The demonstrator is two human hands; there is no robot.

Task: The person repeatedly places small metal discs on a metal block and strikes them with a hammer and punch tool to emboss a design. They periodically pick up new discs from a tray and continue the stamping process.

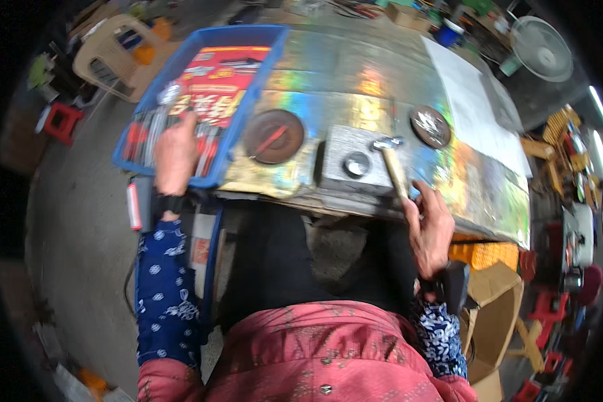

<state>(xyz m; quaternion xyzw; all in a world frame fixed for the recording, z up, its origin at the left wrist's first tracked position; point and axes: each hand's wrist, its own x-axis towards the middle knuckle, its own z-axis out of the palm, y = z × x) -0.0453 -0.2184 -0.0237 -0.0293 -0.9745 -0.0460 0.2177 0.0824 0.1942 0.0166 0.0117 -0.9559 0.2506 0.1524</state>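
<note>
Head view, left hand (175, 151): down in the tray over the slim tools; fingers blurred, can't tell if they're closed on one.
Head view, right hand (433, 231): at the butt of the hammer handle; thumb and fingers parted, no closed grip. Contact can't be told.
Hammer (396, 173): head up on the block, handle sloping down toward the right hand. Pale handle, looks like wood; shiny metal head. Likely head-heavy, stiff, not fragile. Take it low on the handle.
Slim tools (141, 137): in the near half of the tray, some red, some grey or dark. Look stiff and light, probably smooth; pinch one mid-shaft. Close packing could snag neighbours.
Tray (250, 100): blue, rectangular, raised rim, likely plastic.
Red sheet (211, 80): flat, printed, in the tray beyond the tools.
Block (338, 151): grey, squared, rough top; looks like metal, likely heavy.
Round piece (357, 164): on the block, shiny rim, dark centre; likely hard.
Brown disc (291, 144): round, matte, red stick (272, 139) across it.
Dish (431, 126): dark, round, small shiny bits in it.
Surface (301, 80): glossy, creased, rainbow-tinted covering.
</note>
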